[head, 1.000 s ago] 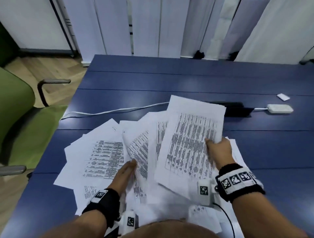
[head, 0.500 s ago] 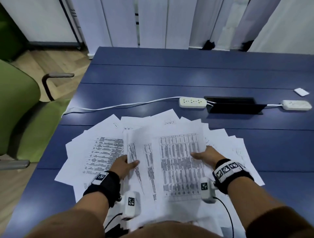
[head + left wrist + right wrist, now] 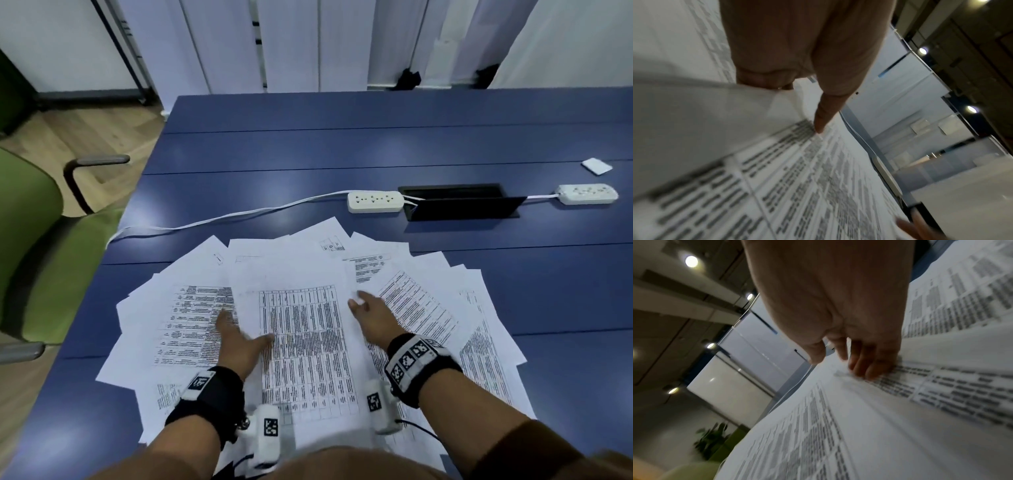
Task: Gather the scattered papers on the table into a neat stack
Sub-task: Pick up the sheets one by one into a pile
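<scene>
**Hands flat on either edge of the top sheet**

Left hand (image 3: 239,337) laid on the papers (image 3: 191,318) at the left margin of the top sheet (image 3: 301,342), fingers straight, thumb spread onto the printed table. Right hand (image 3: 371,317) likewise released and flat, fingertips on the sheet's right edge. Nothing gripped by either. Probably placed so to bracket the central sheet and press it square, making a core toward which the rest can be drawn.

Papers fanned in a wide overlapping arc on the near part of the blue worktop (image 3: 342,154), corners pointing outward, far from stacked. Well beyond them: a white power strip (image 3: 375,202) with its cable, a black cable hatch (image 3: 459,202), a second strip (image 3: 587,194), a small white card (image 3: 596,167). A green chair (image 3: 30,246) to the left.

From the head view, the whole spread and both hands' placement. From the left wrist view only, a sheet edge lifted and curling under the left hand (image 3: 797,48), one finger extended to the print. From the right wrist view, the right hand's fingers (image 3: 869,363) bunched down onto the paper, blurred.
</scene>
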